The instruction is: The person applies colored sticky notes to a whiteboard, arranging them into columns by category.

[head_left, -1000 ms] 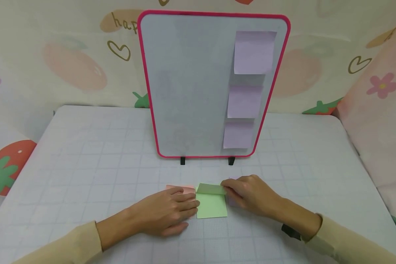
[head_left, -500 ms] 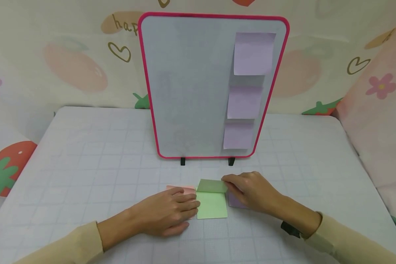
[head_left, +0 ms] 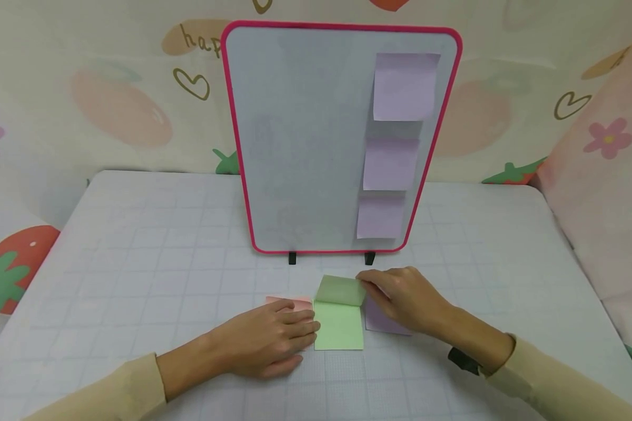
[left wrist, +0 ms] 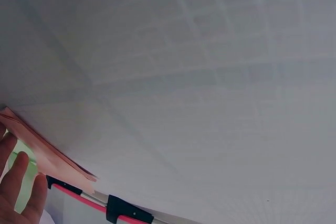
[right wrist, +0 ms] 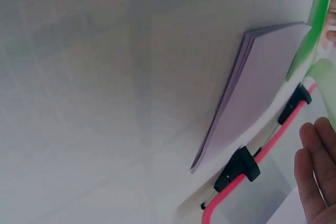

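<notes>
A green sticky-note pad lies on the table between a pink pad and a purple pad. My left hand lies flat with straight fingers on the pink pad, fingertips touching the green pad's left edge. My right hand pinches the top green note at its right corner and peels it up and back. The purple pad shows in the right wrist view, the pink pad in the left wrist view.
A pink-framed whiteboard stands on black feet behind the pads, with three purple notes stuck down its right side. The gridded table stretches to both sides. A patterned wall is behind, a pink cushion at right.
My right hand has lifted the green note's corner higher and farther back, baring more of the purple pad. The left hand has stayed put.
</notes>
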Tool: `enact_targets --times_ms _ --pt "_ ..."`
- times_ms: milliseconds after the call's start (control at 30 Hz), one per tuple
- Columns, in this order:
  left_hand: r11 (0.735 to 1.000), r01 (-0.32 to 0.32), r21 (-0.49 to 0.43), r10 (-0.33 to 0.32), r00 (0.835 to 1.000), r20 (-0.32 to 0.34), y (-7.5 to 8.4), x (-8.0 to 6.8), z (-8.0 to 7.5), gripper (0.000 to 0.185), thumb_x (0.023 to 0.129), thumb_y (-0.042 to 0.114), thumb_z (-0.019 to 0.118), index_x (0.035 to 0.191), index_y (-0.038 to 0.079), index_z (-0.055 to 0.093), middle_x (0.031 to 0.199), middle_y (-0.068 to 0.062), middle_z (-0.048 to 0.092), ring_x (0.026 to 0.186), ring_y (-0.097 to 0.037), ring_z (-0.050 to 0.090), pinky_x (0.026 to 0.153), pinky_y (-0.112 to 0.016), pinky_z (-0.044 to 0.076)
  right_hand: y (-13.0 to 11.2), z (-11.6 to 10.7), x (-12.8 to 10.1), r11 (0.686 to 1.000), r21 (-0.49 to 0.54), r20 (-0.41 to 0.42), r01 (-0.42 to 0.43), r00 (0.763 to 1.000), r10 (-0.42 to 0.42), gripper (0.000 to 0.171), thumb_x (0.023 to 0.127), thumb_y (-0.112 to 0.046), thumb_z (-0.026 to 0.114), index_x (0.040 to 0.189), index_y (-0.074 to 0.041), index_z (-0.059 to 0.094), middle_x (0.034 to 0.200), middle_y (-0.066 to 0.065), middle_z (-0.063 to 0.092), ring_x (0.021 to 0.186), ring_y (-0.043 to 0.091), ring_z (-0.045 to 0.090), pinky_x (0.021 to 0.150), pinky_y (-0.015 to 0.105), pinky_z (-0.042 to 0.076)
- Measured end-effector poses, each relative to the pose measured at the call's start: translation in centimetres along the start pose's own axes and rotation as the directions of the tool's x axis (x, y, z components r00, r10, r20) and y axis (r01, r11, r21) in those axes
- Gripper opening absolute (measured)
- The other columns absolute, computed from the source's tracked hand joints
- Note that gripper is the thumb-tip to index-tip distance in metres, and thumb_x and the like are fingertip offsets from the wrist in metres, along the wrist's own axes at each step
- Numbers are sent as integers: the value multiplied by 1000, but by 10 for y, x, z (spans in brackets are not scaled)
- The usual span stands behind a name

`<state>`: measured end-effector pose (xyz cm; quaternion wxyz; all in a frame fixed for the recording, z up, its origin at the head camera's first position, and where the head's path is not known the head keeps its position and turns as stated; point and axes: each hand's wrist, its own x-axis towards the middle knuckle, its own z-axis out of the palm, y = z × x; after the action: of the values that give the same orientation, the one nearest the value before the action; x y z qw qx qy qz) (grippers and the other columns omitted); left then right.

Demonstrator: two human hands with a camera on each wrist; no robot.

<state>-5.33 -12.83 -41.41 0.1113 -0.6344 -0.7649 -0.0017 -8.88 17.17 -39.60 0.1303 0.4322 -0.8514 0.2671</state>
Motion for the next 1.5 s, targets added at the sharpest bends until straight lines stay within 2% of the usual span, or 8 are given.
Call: enact_targets --times_ms 200,433,633,767,933,1100,1367,1500 --pt "1000 0 7 0 1000 -7 0 0 -1 36 96 36 52 116 13 70 122 0 65 119 -17 56 96 -35 46 2 -3 5 999 24 -26 26 999 -26 17 81 6 73 96 -2 72 74 2 71 54 1 51 51 14 44" --pt "1000 -2 -1 2 1000 3 0 0 -1 37 96 37 52 118 12 70 124 -1 66 121 -17 57 98 -36 46 4 -10 14 998 7 -52 66 997 -65 19 78 8 74 95 -2 71 75 2 71 54 3 55 51 17 48" --pt "1000 -9 -3 9 1000 17 -1 2 -2 38 96 37 52 119 12 69 124 -1 65 121 -18 56 99 -36 45 3 -23 31 988 -75 -116 137 983 -145 19 75 8 74 92 -1 72 79 3 73 61 12 66 51 26 53" --pt "1000 -9 1 9 1000 17 -1 3 -3 37 95 37 53 116 12 68 123 -1 65 120 -18 56 98 -36 46 1 -34 47 972 -144 -128 186 970 -205 19 75 7 74 92 -2 72 76 2 72 57 13 64 48 27 51" --pt "1000 -10 3 10 1000 11 -1 3 -3 35 95 37 53 114 12 69 121 0 65 119 -17 56 97 -36 47 -1 -51 67 935 -243 -143 259 943 -299 17 78 8 71 91 -2 68 67 -2 65 55 13 61 53 33 56" --pt "1000 -12 11 12 1000 11 0 5 -3 34 94 37 54 112 13 69 120 0 65 118 -17 57 96 -36 47 -1 -65 86 878 -359 -169 317 903 -395 6 87 3 66 91 -1 66 73 4 70 58 17 65 57 35 57" --pt "1000 -8 25 7 1000 17 0 5 -3 32 93 36 54 109 13 68 117 1 64 115 -16 56 95 -35 47 0 -76 108 792 -492 -275 362 798 -536 7 91 6 62 93 2 68 83 11 75 73 24 74 63 38 59" --pt "999 -9 34 8 1000 25 0 5 -4 32 93 37 54 110 13 69 118 1 64 117 -17 56 97 -35 47 1 -83 117 718 -596 -283 360 743 -607 9 88 5 68 96 3 71 86 12 76 76 24 74 67 38 59"
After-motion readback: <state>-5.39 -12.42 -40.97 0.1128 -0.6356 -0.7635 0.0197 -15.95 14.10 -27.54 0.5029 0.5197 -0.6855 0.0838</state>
